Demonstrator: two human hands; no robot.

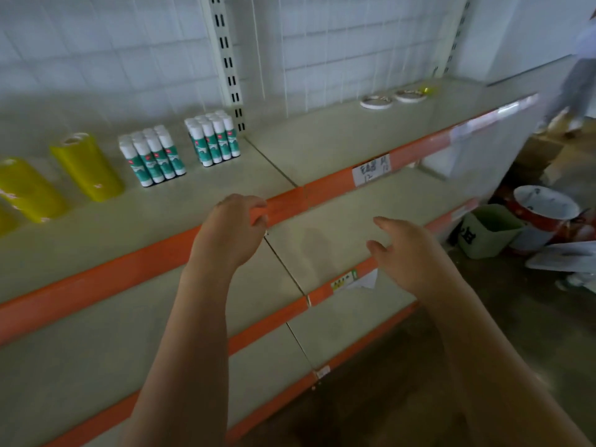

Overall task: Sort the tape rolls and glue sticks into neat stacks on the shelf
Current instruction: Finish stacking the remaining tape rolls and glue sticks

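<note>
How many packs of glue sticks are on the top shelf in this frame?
2. One glue stick pack stands right of the yellow tape stacks; the second glue stick pack stands just right of it, near the slotted upright. More may lie beyond the left edge.

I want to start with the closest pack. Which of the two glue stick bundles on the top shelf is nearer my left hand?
The right bundle, beside the slotted upright. The other bundle stands farther from the left hand, next to the yellow rolls.
</note>
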